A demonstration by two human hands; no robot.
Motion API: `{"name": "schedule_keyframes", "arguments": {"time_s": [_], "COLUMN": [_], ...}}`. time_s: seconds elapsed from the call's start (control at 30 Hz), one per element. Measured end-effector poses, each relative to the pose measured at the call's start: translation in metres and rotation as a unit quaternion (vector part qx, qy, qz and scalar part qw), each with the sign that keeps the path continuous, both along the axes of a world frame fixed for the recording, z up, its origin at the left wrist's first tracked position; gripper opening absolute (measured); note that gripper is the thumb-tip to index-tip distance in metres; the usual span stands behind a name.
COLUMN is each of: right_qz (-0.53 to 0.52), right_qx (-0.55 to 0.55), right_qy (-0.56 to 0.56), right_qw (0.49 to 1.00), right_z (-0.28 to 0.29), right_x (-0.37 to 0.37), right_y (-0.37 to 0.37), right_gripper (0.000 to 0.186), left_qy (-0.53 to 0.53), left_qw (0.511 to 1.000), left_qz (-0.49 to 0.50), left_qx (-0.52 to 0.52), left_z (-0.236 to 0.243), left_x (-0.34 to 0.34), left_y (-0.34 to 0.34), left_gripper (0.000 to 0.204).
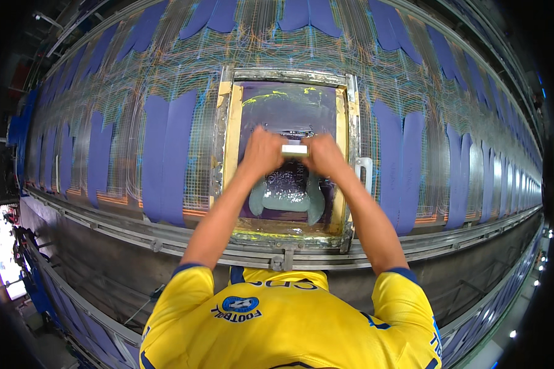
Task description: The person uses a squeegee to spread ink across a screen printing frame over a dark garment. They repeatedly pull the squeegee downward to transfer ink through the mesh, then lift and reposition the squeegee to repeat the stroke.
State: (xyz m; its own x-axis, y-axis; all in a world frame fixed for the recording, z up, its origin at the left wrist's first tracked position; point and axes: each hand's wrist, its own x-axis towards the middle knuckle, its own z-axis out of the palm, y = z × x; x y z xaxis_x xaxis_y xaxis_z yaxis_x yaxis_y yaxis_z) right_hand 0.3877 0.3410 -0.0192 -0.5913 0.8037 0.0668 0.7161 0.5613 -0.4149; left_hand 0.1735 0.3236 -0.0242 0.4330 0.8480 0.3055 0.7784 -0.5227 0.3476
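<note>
Both my hands grip a squeegee (294,149) whose pale handle shows between them. My left hand (263,150) is closed around its left end and my right hand (324,155) around its right end; both are slightly blurred. The squeegee stands inside a framed printing screen (226,166), across the middle of its dark purple mesh. Its blade is mostly hidden by my hands. On the near side of the squeegee lies a glossy grey-green pool of ink (283,202), with thicker trails to left and right. Yellow smears mark the screen's far part.
A long printing table carries rows of purple fabric pieces (166,157) on both sides of the screen. Multicoloured line marks (126,163) cover its surface. A metal rail (148,237) runs along the near edge. A white handle (364,175) sits at the frame's right side.
</note>
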Motion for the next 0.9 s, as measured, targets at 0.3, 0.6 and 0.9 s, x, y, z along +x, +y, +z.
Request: {"name": "schedule_keyframes", "arguments": {"time_s": [0.3,0.6,0.9], "right_qz": [0.027,-0.007,0.029], "right_qx": [-0.054,0.013,-0.049], "right_qy": [-0.096,-0.019,-0.038], "right_qw": [0.994,1.0,0.998], "right_z": [0.019,0.011,0.029], "right_x": [0.008,0.006,0.01], "right_y": [-0.065,-0.018,-0.04], "right_gripper": [0.032,0.026,0.029], "left_qy": [0.051,-0.001,0.016], "left_qw": [0.994,0.999,0.997], "left_qz": [-0.024,0.022,-0.013], "left_qx": [-0.092,-0.038,-0.069], "left_z": [0.014,0.012,0.029], "left_x": [0.004,0.008,0.005], "left_y": [-0.06,-0.02,-0.042], "left_gripper": [0.027,0.009,0.017]}}
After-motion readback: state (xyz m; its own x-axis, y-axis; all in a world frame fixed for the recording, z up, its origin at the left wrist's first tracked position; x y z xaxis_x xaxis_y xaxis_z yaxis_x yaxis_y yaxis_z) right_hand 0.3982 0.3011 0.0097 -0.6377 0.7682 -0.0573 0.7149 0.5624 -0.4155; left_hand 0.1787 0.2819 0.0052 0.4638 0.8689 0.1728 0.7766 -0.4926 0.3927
